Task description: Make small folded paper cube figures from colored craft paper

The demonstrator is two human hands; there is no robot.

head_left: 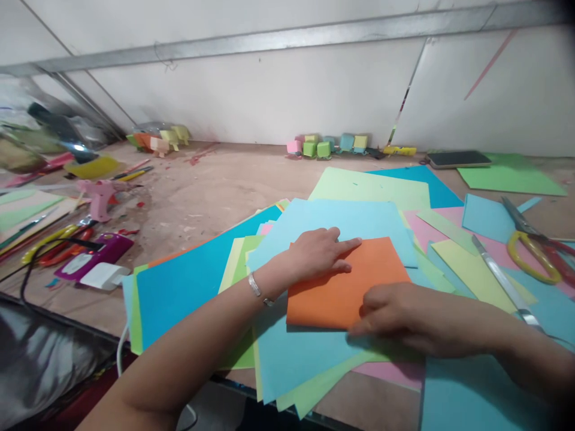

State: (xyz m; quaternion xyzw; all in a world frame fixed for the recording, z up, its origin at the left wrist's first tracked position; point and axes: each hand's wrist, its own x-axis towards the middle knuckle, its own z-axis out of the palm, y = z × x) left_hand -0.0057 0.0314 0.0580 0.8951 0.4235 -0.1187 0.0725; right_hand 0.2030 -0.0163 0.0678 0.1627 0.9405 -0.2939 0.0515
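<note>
L hand (314, 254) splayed, R hand (398, 311) curled

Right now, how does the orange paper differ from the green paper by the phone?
The orange paper has the left hand on top and the right hand at its near right corner; the green paper has no hand on it.
The orange paper appears folded at its near edge; the green paper shows no fold.
The orange paper rests on light blue paper; the green paper lies farther back.
Both are plain, single-coloured paper.
</note>
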